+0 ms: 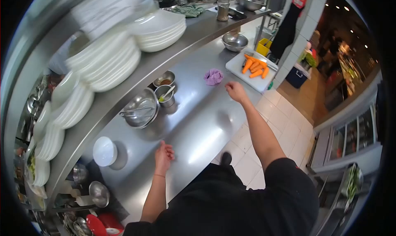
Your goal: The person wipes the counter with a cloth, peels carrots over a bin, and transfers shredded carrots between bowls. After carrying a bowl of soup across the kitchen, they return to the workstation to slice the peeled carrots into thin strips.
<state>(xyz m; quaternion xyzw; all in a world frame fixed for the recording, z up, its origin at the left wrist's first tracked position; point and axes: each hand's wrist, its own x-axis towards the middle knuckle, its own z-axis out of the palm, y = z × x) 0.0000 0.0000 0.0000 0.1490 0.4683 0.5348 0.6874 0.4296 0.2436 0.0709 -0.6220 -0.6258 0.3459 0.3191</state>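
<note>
Over the steel counter [187, 112], my left hand [164, 156] hovers with loosely bent fingers apart and nothing in them. My right hand [235, 91] is farther out, its fingers curled in with nothing visible inside. A crumpled purple cloth [213, 76] lies just beyond that hand. To its right, several peeled carrots [256, 67] rest on a white cutting board [234, 66], and a knife appears partly hidden among them. Nearest my left hand are stacked metal bowls [140, 119] with a utensil across them and a steel pot [168, 100] holding a spoon and something green.
A white bowl [104, 151] stands on the left of the counter. Stacked white plates [115, 67] line the raised shelf [198, 37]. An empty-looking metal bowl [235, 41] sits behind the board. Tiled floor [284, 124] runs along the right, with a blue cooler [296, 77] beyond.
</note>
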